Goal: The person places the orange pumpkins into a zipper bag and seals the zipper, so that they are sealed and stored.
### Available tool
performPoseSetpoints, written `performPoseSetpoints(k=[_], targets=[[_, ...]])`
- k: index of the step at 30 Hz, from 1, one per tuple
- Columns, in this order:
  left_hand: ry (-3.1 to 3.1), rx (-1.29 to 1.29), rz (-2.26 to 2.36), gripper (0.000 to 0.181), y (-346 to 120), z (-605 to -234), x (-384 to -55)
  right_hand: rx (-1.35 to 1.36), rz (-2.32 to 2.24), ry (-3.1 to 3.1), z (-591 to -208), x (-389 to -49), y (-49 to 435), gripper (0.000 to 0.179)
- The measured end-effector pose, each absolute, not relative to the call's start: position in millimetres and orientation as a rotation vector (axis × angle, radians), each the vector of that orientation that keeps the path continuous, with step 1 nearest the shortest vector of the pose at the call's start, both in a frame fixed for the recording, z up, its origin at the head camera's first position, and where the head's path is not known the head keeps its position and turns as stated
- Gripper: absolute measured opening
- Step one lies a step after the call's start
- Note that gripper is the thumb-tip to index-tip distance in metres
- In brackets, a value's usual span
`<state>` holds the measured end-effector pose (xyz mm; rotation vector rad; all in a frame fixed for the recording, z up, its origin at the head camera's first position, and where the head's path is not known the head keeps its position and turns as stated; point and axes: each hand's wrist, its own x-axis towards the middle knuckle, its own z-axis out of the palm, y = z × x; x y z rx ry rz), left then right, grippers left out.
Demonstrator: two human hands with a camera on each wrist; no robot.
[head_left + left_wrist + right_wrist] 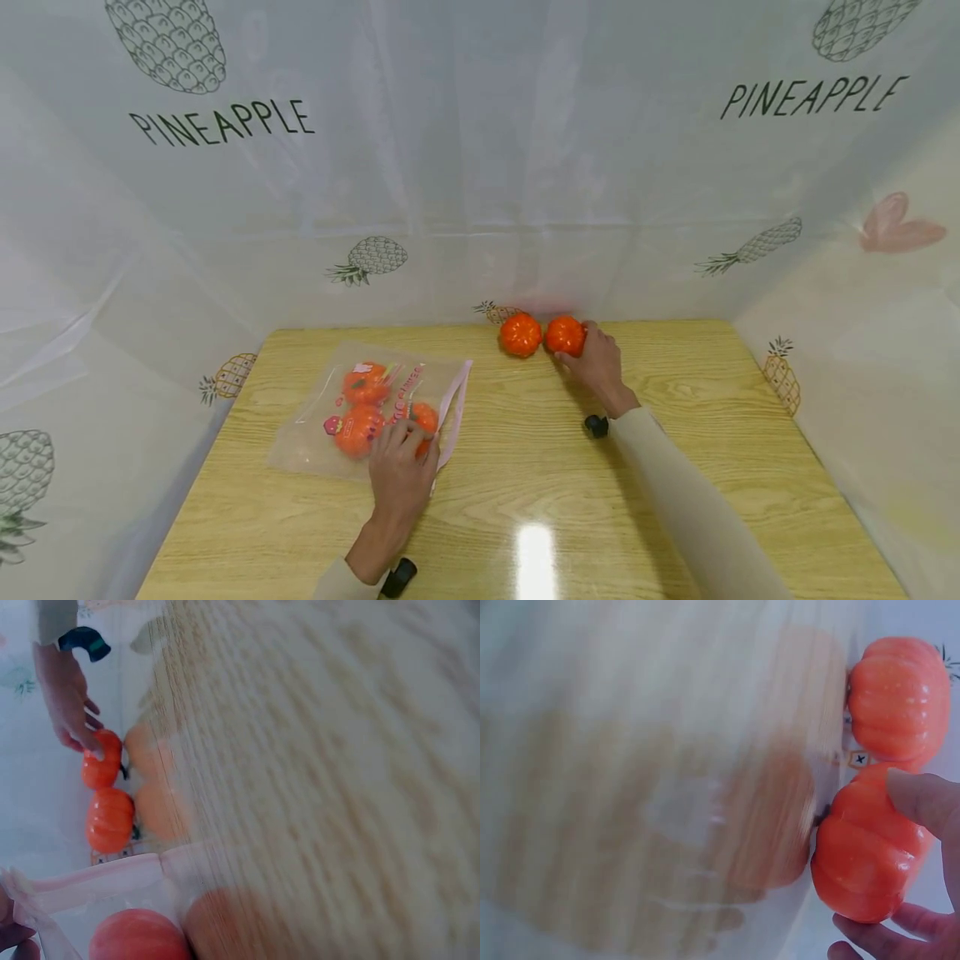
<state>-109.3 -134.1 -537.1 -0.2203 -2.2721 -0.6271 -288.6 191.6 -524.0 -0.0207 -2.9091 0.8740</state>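
Two small shiny orange pumpkins lie side by side at the table's back edge. My right hand [597, 364] grips the right-hand pumpkin [564, 336], with its thumb on one side and fingers on the other in the right wrist view. Just left of it is the other pumpkin [521, 335], nearly touching. On the table's left side lies a clear plastic bag [307, 442] with pink print and a pink-edged mouth, holding several orange pumpkins [365, 383]. My left hand [401, 467] pinches the bag's edge near its mouth, partly covering one pumpkin inside.
The wood-grain table [517, 467] reflects a bright light near its front. A whitish pineapple-print sheet [480, 167] hangs behind it and along both sides. Each wrist wears a dark device.
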Motion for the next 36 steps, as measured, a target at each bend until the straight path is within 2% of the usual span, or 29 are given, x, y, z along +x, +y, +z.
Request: performPoseSetpoints(k=[16,26,36], targets=[[-2.293,-0.221,-0.629,0.018,-135,-539,-111,0.131,0.988,-2.814,-534,-210,199,0.079],[-2.287,-0.217,-0.640,0.019,-133,-536,-110,0.321,1.012,-2.811,-536,-176,162,0.081],[-2.267,-0.221,-0.619,0.020,-132,-534,-107,0.518,1.071,-2.776,-529,-165,120,0.080]])
